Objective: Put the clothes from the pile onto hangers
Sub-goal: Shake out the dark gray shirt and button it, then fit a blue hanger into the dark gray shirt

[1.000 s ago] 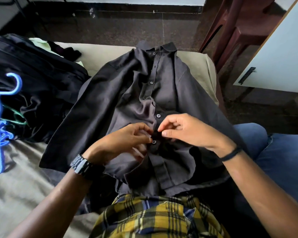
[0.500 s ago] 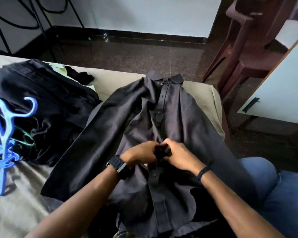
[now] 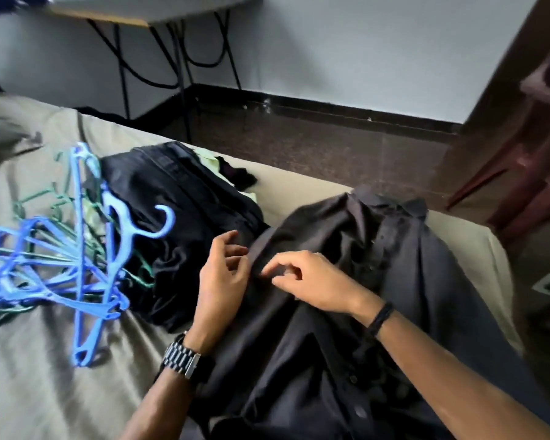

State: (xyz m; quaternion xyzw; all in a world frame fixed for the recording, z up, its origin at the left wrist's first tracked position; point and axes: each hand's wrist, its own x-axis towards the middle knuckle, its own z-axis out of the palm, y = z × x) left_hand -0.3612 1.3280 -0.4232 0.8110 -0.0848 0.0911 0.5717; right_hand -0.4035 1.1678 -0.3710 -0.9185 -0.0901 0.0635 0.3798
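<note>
With the dark shirt [image 3: 346, 312] spread on the bed [image 3: 29, 376], my left hand [image 3: 223, 277] loosely open beside it and my right hand [image 3: 308, 281] pinching its edge, I judge the tangled hangers [image 3: 77, 265] risk snagging when 1 is pulled.

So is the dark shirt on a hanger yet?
No. The dark shirt lies spread on the bed; the blue hangers lie apart beside it.
</note>
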